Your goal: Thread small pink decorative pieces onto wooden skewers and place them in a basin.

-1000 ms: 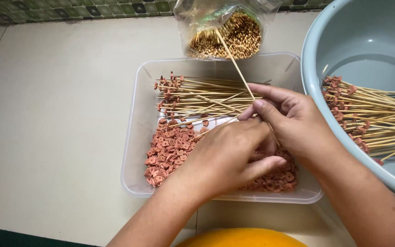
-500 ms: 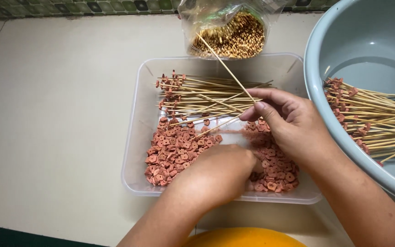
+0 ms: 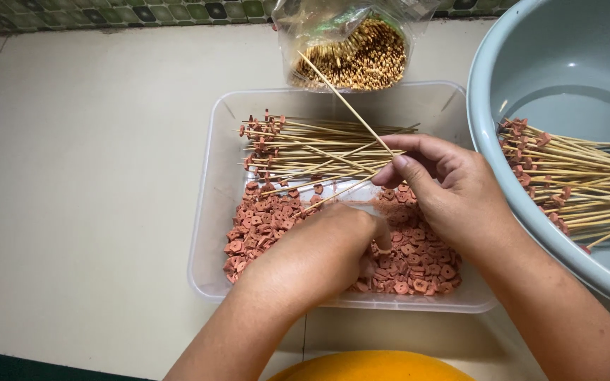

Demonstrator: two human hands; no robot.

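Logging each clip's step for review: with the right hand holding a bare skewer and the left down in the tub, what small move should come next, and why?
Probably the left hand should pinch one reddish slice and bring it to the skewer. The right hand holds that stick bare and angled over the clear tub, while the left fingers sit in the loose slices, with nothing visibly lifted.
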